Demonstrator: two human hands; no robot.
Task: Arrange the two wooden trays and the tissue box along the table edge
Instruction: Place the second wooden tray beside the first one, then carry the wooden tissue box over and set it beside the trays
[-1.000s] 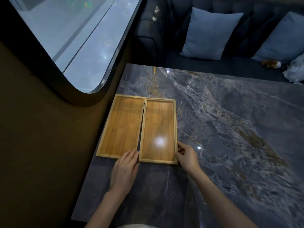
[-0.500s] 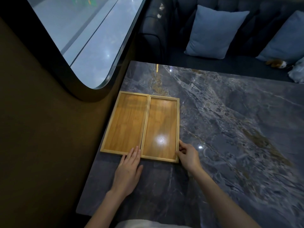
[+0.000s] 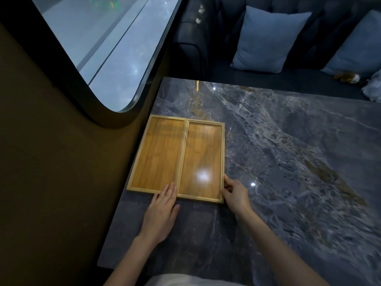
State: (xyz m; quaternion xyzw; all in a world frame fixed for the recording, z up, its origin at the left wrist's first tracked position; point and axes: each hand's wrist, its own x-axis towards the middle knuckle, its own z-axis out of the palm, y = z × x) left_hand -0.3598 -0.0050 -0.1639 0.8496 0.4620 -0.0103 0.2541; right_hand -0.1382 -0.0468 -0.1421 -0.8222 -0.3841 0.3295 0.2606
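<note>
Since a second ago the gap between both trays has closed. On the marble bench (image 3: 288, 162), wide bare surface lies to the right. The left tray (image 3: 158, 153) hugs the bench's left edge; the right tray (image 3: 202, 159) touches it. The left hand (image 3: 162, 211) lies flat and released, fingertips on the near rims. The right hand (image 3: 235, 193) pinches the right tray's near corner.

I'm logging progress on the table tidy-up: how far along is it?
Done: both trays, left tray and right tray, lie side by side at the table's window-side edge. In hand: the left hand and right hand are at their near ends. Left: the tissue box, nowhere in view.
</note>
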